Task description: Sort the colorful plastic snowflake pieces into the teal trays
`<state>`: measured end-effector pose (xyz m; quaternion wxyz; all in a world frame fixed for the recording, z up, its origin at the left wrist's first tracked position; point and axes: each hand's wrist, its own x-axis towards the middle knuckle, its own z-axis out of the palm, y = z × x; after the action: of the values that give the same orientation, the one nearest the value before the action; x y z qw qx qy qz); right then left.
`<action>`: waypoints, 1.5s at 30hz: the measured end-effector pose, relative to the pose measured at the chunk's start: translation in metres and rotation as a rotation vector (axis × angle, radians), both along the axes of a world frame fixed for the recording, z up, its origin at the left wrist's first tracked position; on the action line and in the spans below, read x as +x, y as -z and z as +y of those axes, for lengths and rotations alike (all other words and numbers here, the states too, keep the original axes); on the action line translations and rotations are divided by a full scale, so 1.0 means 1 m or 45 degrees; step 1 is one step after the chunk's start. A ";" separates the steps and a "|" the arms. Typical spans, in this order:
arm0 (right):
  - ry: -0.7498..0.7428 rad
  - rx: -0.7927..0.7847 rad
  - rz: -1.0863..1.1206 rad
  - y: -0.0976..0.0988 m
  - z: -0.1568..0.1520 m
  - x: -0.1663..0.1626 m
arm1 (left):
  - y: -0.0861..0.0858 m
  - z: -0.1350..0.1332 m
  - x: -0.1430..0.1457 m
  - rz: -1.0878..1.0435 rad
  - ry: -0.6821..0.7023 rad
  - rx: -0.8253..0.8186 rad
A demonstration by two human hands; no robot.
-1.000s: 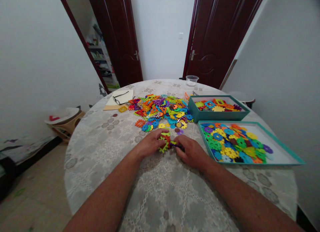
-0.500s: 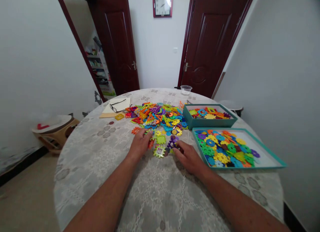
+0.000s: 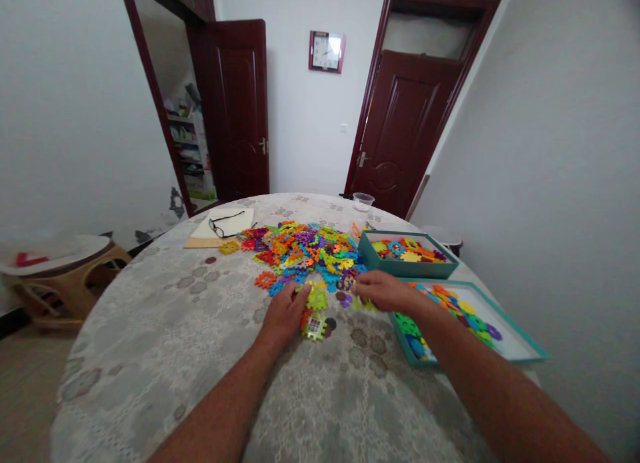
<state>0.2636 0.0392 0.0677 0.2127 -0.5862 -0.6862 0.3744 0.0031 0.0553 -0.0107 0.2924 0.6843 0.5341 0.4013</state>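
Observation:
My left hand (image 3: 287, 311) has its fingers closed at the edge of a yellow-green toothed building piece (image 3: 317, 299). Just below it lies a yellow-green square piece with a white window (image 3: 315, 328), beside an orange piece partly hidden by the hand. My right hand (image 3: 383, 290) is over the table with curled fingers, a blurred lime-green piece (image 3: 365, 304) at its fingertips. Purple (image 3: 345, 301) and dark brown round pieces lie between the hands. Beyond them spreads a heap of colourful plastic building pieces (image 3: 305, 243).
A teal box (image 3: 405, 268) of pieces stands at right, behind its shallow teal-edged tray (image 3: 515, 325) with more pieces, partly behind my right forearm. Glasses (image 3: 220, 230) rest on papers at the far left. A clear plastic bowl (image 3: 363, 200) sits at the far edge.
My right hand has moved up and right, the lime-green piece moving with it. A purple piece near its fingers now lies at the heap's edge. The head view has tilted up.

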 end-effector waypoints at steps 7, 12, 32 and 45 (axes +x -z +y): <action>0.724 0.307 0.284 -0.047 0.096 0.031 | 0.004 0.002 0.000 -0.019 0.029 -0.003; 0.657 0.357 0.192 -0.017 0.066 0.006 | 0.008 0.002 0.000 -0.074 0.060 0.026; 0.057 0.153 0.440 0.060 -0.029 -0.082 | 0.010 0.001 0.004 -0.011 0.195 0.071; 1.020 0.333 1.293 0.016 0.014 -0.009 | 0.007 0.001 0.002 -0.019 0.174 0.070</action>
<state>0.2546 0.0534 0.0515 0.7024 -0.5159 -0.2692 0.4099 0.0052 0.0559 -0.0179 0.3042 0.7240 0.4727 0.3998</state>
